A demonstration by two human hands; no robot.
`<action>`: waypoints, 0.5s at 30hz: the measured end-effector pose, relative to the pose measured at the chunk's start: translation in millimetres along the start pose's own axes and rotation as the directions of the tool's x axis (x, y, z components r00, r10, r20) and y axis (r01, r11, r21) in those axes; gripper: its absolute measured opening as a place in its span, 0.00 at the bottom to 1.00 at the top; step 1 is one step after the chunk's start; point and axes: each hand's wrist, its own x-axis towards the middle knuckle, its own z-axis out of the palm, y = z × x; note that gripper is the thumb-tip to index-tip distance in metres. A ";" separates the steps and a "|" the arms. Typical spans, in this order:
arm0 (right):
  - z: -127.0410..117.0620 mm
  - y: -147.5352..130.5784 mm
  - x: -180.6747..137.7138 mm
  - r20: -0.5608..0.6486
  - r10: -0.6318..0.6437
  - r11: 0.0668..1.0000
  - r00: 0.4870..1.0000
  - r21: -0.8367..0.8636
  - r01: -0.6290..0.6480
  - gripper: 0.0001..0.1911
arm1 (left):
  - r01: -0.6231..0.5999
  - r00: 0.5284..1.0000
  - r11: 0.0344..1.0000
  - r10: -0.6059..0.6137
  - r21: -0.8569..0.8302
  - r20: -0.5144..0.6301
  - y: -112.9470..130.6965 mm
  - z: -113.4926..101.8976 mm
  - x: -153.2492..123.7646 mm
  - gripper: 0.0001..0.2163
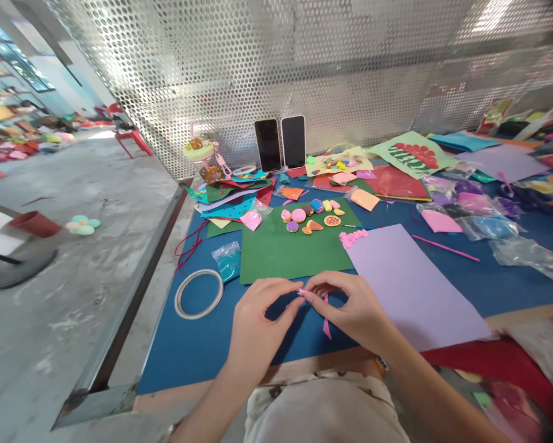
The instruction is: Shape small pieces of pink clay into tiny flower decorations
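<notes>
Room over flat purple sheet (pixel 415 283) and between tape roll (pixel 196 316) and left hand (pixel 258 314); clay pieces (pixel 298 215) crowd far half of green sheet (pixel 281 258), upright phones (pixel 294 141) block behind.

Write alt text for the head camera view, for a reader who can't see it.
The left hand and right hand pinch a pink strip over a blue tabletop. Beyond them, a green sheet holds small food-shaped pieces; to its right, a lilac sheet has pink bits at one corner.

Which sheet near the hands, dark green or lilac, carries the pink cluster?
The lilac sheet, beside the right hand: the pink cluster sits on its far-left corner; the green sheet bears food-shaped pieces.
</notes>
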 end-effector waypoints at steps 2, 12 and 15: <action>-0.1 -1.1 0.5 0.006 -0.001 1.000 1.000 0.000 0.001 0.04 | -0.034 0.999 0.999 0.034 0.013 0.014 0.2 -1.1 0.8 0.04; 1.4 6.2 2.5 0.043 -0.035 0.999 0.998 -0.023 0.036 0.04 | -0.051 0.999 0.998 0.051 0.039 0.001 -0.2 -2.6 4.6 0.03; 1.9 7.4 2.2 0.056 -0.037 0.999 0.998 -0.018 0.038 0.04 | -0.035 0.999 0.999 0.035 0.029 0.013 -1.2 -1.3 5.3 0.04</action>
